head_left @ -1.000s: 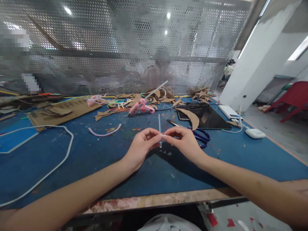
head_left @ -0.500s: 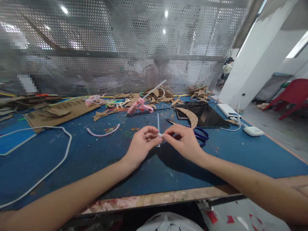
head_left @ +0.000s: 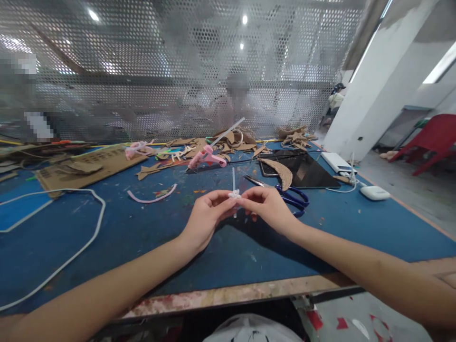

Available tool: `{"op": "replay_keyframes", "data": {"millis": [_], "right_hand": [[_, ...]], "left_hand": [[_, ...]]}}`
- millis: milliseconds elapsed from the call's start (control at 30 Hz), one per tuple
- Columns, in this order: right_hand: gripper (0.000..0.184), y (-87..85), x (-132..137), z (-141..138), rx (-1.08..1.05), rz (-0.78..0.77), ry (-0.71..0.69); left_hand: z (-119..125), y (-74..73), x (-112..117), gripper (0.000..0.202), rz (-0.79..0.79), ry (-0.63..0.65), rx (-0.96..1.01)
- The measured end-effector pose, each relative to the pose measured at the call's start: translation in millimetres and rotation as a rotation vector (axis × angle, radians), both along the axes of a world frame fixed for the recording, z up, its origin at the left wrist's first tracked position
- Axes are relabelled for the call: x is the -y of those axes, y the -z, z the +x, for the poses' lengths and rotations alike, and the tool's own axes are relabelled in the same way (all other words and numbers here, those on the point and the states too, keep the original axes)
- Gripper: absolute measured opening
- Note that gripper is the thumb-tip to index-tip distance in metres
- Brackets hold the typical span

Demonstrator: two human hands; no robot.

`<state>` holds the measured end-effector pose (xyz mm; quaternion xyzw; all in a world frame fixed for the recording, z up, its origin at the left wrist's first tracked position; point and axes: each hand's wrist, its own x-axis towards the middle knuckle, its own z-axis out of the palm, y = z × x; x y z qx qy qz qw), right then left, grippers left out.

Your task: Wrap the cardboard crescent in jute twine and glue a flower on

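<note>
Between my two hands is a small white flower-shaped piece (head_left: 234, 194), pinched from both sides at its lower edge. My left hand (head_left: 210, 211) has its thumb and fingers closed on the left of it. My right hand (head_left: 265, 204) pinches the right side, its lower fingers curled beneath. Behind the piece a clear glue stick (head_left: 233, 178) lies on the table, its middle hidden by the hands. Scissors with blue handles (head_left: 297, 197) lie just past my right hand. A pink glue gun (head_left: 205, 158) with a stick in its back rests farther off.
Cardboard scraps (head_left: 188, 145) and a cardboard sheet (head_left: 85, 166) line the back of the blue table (head_left: 149, 242). A curved pink strip (head_left: 152, 199) lies left. A black tablet (head_left: 302, 168), a white power bank (head_left: 337, 163) and a white case (head_left: 375, 192) sit right. A white cable (head_left: 99, 218) loops left.
The white piece has turned up between my fingers, so its flower shape now shows. My left fingers have closed together behind it, and my right fingers have shifted slightly.
</note>
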<state>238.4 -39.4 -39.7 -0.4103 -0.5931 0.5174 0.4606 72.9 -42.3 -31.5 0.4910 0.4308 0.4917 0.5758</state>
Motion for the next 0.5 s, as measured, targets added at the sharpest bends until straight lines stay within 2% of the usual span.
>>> {"op": "replay_keyframes", "data": {"millis": [133, 267, 400, 500], "right_hand": [[0.032, -0.6, -0.6, 1.1, 0.020, 0.049, 0.009], [0.035, -4.6, -0.2, 1.6, -0.042, -0.050, -0.061], [0.038, -11.0, 0.5, 3.6, -0.142, -0.171, -0.153], [0.038, -14.4, 0.2, 5.5, -0.151, -0.187, -0.160]], "left_hand": [[-3.4, -5.3, -0.4, 0.034, 0.006, 0.048, -0.044], [-9.8, -10.8, -6.1, 0.024, 0.084, 0.064, -0.164], [-13.3, -20.5, -8.7, 0.017, 0.140, 0.151, -0.256], [-13.0, -26.4, -7.4, 0.016, 0.142, 0.197, -0.267]]}}
